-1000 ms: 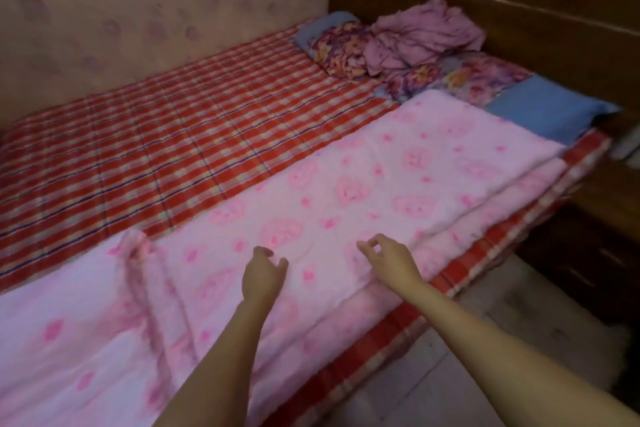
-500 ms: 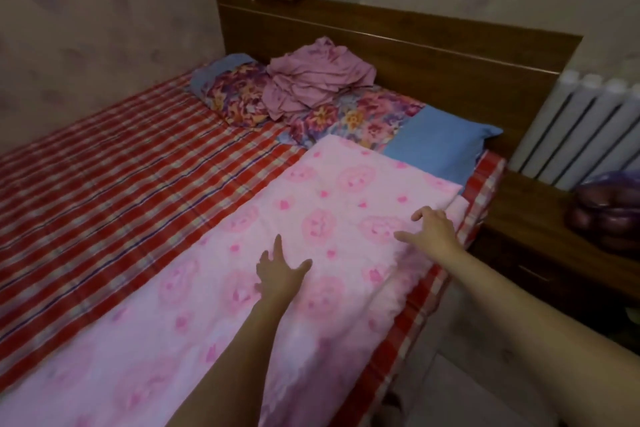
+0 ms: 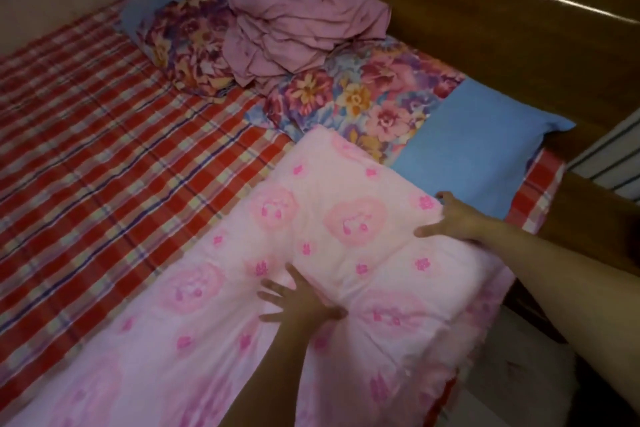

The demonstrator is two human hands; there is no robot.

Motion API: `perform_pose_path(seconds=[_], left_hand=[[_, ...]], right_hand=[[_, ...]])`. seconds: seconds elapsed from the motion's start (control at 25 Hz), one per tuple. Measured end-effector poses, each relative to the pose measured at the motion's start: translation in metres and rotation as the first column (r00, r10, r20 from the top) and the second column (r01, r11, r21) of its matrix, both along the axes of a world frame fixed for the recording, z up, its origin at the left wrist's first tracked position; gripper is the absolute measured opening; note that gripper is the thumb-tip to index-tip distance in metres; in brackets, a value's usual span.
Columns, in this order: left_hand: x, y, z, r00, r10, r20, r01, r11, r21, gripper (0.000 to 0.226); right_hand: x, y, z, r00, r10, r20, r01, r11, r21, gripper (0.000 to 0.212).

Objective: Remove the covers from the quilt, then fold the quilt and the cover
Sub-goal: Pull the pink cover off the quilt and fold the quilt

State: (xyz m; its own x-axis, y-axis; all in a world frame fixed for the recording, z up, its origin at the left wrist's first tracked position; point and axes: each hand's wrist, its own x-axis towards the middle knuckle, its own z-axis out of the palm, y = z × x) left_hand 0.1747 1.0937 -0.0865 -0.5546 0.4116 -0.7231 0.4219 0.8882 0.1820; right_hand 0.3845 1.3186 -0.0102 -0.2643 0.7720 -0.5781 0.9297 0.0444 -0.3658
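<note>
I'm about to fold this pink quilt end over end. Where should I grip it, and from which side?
Likely the short end edge of the pink quilt, by the blue-ended pillow, one corner per hand, from the bedside: it lies as a long flat strip and that edge is free.

Your pink patterned quilt (image 3: 346, 184) lies in a long strip along the bed's (image 3: 104, 149) near edge. The crumpled mauve cover (image 3: 304, 21) sits heaped on the floral pillows (image 3: 363, 97).

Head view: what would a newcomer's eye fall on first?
The pink quilt along the near edge of the red checked sheet, with the left hand pressed flat on it and the right hand at its far corner. A crumpled purple cloth lies on the floral pillows by the headboard.
</note>
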Motion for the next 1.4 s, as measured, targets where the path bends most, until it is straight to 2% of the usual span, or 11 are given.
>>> perform_pose_path(seconds=[0.36, 0.44, 0.6, 0.68, 0.84, 0.92, 1.0, 1.08, 1.16, 1.24, 1.4], left_hand=[[0.005, -0.003, -0.012, 0.998, 0.001, -0.066, -0.001, 1.0, -0.001, 0.146], [0.011, -0.02, -0.011, 0.996, -0.014, -0.09, 0.02, 0.997, 0.07, 0.133], [0.045, -0.057, -0.001, 0.991, -0.032, -0.132, 0.053, 0.986, 0.159, 0.104], [0.069, -0.073, 0.008, 0.991, 0.022, -0.133, 0.0, 0.986, 0.165, 0.101], [0.126, -0.096, 0.031, 0.998, 0.054, 0.014, -0.055, 0.998, 0.041, 0.098], [0.133, -0.091, 0.049, 0.974, 0.101, 0.201, -0.109, 0.994, 0.031, 0.092], [0.113, -0.079, 0.091, 0.806, 0.352, 0.477, -0.487, 0.852, 0.194, 0.068], [0.086, -0.069, 0.146, 0.55, 0.539, 0.638, -0.812, 0.524, 0.257, 0.06], [0.068, -0.07, 0.186, 0.602, 0.555, 0.574, -0.797, 0.457, 0.395, 0.093], [0.066, -0.082, 0.21, 0.739, 0.56, 0.375, -0.673, 0.577, 0.463, 0.125], [0.077, -0.13, 0.207, 0.82, 0.569, -0.061, -0.525, 0.79, 0.317, 0.148]], right_hand=[[0.012, 0.026, -0.087, 0.995, 0.095, 0.035, -0.086, 0.978, -0.191, 0.113], [0.008, 0.024, -0.068, 0.995, 0.101, 0.026, -0.092, 0.969, -0.229, 0.113], [0.002, -0.001, -0.014, 0.998, 0.057, -0.035, -0.064, 0.969, -0.239, 0.08], [0.003, -0.014, -0.001, 0.996, 0.087, -0.037, -0.092, 0.982, -0.163, 0.096], [-0.013, -0.043, 0.043, 0.981, 0.19, 0.046, -0.186, 0.98, -0.069, 0.108], [-0.032, -0.066, 0.069, 0.967, 0.249, 0.046, -0.25, 0.968, 0.002, 0.109], [-0.046, -0.104, 0.092, 0.952, 0.307, 0.004, -0.308, 0.951, 0.019, 0.11], [-0.053, -0.149, 0.113, 0.918, 0.397, -0.011, -0.397, 0.917, 0.042, 0.107], [-0.049, -0.207, 0.132, 0.818, 0.575, -0.011, -0.571, 0.815, 0.1, 0.078], [-0.044, -0.27, 0.145, 0.666, 0.746, -0.003, -0.736, 0.658, 0.159, 0.04], [-0.038, -0.353, 0.13, 0.299, 0.937, 0.181, -0.92, 0.233, 0.315, 0.045]])
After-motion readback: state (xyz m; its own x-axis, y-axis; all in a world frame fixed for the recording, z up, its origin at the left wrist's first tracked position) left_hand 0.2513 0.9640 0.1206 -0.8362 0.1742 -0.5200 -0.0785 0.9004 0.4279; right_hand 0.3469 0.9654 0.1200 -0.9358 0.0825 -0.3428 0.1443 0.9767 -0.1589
